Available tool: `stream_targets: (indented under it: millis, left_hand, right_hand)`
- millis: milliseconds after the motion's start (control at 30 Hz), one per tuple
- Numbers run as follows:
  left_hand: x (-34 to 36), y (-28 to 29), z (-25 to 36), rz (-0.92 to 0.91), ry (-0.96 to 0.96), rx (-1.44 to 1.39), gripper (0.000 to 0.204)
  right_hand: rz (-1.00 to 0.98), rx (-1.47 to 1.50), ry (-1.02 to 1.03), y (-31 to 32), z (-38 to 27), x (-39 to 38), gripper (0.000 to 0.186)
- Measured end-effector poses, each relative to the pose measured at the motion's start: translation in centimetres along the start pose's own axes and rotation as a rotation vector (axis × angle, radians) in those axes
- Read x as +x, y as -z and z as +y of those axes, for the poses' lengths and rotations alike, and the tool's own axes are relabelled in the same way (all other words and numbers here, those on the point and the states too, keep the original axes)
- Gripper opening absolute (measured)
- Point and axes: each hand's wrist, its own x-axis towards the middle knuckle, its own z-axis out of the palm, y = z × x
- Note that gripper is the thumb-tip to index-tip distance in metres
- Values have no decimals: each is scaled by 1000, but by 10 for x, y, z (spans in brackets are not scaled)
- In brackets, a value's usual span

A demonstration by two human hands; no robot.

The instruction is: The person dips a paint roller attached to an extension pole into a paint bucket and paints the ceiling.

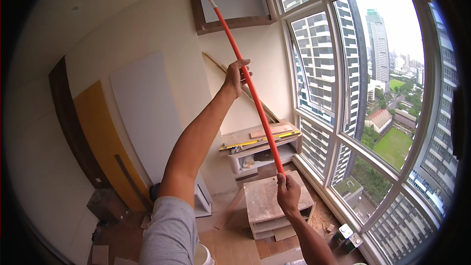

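Observation:
A long red pole [257, 105] slants across the view, from low right up toward the ceiling at the far left. My left hand [237, 74] is wrapped around its upper middle, with the arm stretched out. Closed on the lower end is my right hand [288, 192], held near the window side. The pole has a pale band near its top. Its tip is at the upper left corner of a dark wood-framed wall cabinet [257, 22] with a pale back; whether it touches the frame or the ceiling, I cannot tell.
Below stands a dusty wooden shelf unit [267, 197]. Behind it, a yellow spirit level [262, 141] lies on a low wall cabinet [239, 164]. Large windows [338, 135] line the right. Panels [142, 98] lean at left; metal cans [352, 240] and a white bucket [202, 254] are on the floor.

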Motion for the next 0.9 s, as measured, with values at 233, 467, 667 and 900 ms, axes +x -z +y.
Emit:
stream_targets:
  millis: [233, 467, 667, 900]
  left_hand:
    - [-29, 2, 7, -74, -20, -19, 44]
    - [-155, 7, -9, -411, 98, -65, 41]
    - [-276, -9, 5, -700, 183, -95, 75]
    - [-362, -21, 15, -883, 221, -84, 97]
  right_hand:
    - [5, -17, 28, 12, 4, -23, 39]
    - [-7, -17, 57, 71, 64, -138, 36]
    - [48, 111, 17, 115, 116, -242, 42]
    - [125, -45, 49, 172, 122, -327, 54]
